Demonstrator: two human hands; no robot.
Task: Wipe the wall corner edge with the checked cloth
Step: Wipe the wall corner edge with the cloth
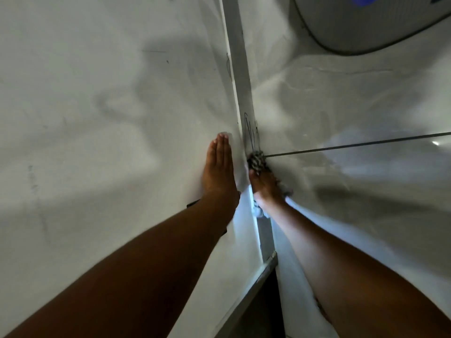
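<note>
The wall corner edge [240, 76] is a pale vertical strip running from the top middle down to the centre, with dark scribble marks just above my hands. My right hand [264, 186] is shut on the checked cloth [256, 161], a black-and-white bundle pressed against the strip right below the scribbles. My left hand [218, 167] lies flat, fingers together and straight, against the white wall on the left of the corner. It holds nothing.
White walls spread to both sides of the corner. A thin dark line [353, 145] runs rightwards from the cloth. A rounded white object with a dark rim [366, 28] fills the top right. A dark gap [266, 303] opens below the corner.
</note>
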